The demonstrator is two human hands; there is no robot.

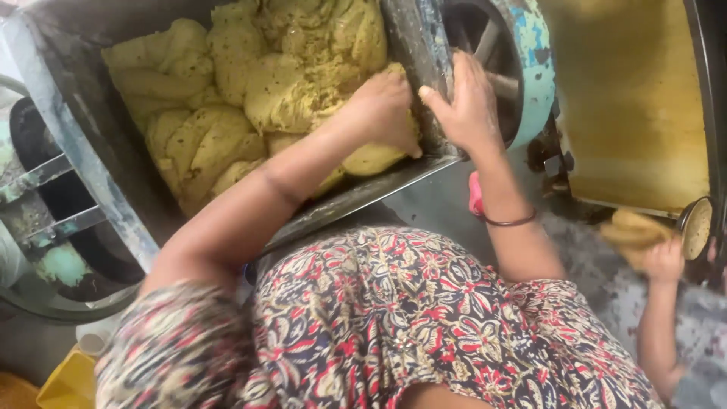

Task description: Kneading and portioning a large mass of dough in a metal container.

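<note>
A big mass of yellow dough (250, 91) with dark flecks fills a dark metal trough (356, 198) of a mixing machine. My left hand (382, 106) is sunk into the dough at the trough's near right corner, fingers curled around a lump of it. Just to its right, my right hand (469, 106) grips the trough's right wall (413, 45), with the fingers hooked over the edge. A thin dark bangle (509, 222) circles my right wrist. My flower-patterned dress fills the bottom of the view.
A teal, chipped spoked wheel (522, 60) sits right behind my right hand. Further right lies a dough-smeared flat surface (628, 98). At the lower right, another person's hand (665, 261) holds a dough lump (628, 231) beside a round metal piece (697, 227). A yellow container (68, 382) stands at the lower left.
</note>
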